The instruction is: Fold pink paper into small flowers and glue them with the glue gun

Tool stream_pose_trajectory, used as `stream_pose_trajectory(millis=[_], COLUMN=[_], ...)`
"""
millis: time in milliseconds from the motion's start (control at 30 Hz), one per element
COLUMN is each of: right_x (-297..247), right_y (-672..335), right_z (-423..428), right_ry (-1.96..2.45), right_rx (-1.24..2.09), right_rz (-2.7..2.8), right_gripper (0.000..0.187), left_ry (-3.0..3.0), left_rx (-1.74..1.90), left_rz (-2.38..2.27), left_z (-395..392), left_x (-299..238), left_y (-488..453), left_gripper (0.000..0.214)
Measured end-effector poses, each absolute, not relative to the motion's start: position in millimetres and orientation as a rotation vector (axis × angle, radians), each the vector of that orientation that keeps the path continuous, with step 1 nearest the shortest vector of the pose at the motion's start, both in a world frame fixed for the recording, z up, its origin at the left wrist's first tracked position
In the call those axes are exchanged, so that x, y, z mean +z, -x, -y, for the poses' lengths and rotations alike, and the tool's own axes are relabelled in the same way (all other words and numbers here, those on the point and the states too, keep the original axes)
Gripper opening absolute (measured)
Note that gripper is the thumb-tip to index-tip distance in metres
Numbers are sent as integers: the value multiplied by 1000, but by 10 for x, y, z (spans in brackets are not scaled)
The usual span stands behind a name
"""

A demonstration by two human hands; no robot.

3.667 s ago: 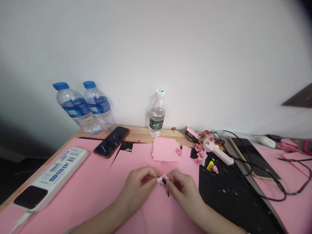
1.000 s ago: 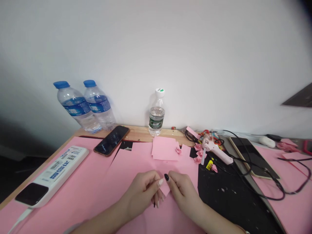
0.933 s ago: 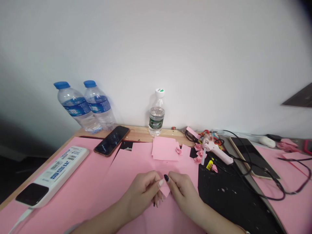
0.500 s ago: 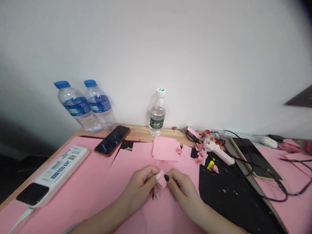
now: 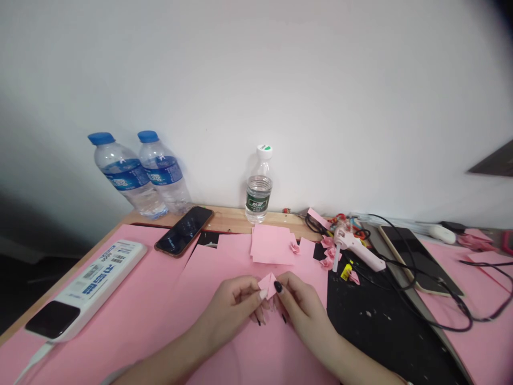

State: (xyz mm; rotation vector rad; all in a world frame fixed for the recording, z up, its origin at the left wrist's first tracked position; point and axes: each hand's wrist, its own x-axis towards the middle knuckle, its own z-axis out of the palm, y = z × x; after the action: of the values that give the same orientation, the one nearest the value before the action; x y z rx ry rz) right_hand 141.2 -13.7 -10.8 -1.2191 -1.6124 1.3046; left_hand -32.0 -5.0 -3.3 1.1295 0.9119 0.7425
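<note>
Folded pink paper piece [image 5: 267, 285] has ridden up a little since the last shot; it's pinched between the fingers of both hands, left hand [image 5: 230, 315] on one side and right hand [image 5: 304, 313] on the other, just over the big pink sheet [image 5: 212, 267]; straight ahead of the hands sits a stack of pink squares [image 5: 271, 245], with small paper flowers [image 5: 326, 251] and a pink glue gun [image 5: 356, 254] off past the right hand.

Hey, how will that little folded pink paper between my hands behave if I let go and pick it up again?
The folded pink paper will probably feel very light, since the left hand and right hand pinch it with just their fingertips. Its loose corners look thin and likely floppy, though the folds may stiffen it slightly. Hard squeezing would probably crease it.
</note>
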Motion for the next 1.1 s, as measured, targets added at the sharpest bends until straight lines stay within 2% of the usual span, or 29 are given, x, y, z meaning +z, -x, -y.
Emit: stream_pose_trajectory(millis=[333,533,900,1100], right_x=[-136,-100,-156,-114], right_y=[-1411,-1380,-1407,-1401], right_z=[130,124,130,126], right_ry=[1236,1201,1236,1233], right_rx=[1243,1267,1294,1230], right_rz=[1719,1681,1510,1602], right_gripper=[21,11,20,19], left_ry=[-1199,-920,-1076,-1260], left_rx=[792,902,825,766], left_rz=[-1019,-1045,-1034,-1094], left_z=[54,13,3,19], left_x=[-3,-21,-19,-14], left_y=[336,342,341,368], left_gripper=[22,21,20,25])
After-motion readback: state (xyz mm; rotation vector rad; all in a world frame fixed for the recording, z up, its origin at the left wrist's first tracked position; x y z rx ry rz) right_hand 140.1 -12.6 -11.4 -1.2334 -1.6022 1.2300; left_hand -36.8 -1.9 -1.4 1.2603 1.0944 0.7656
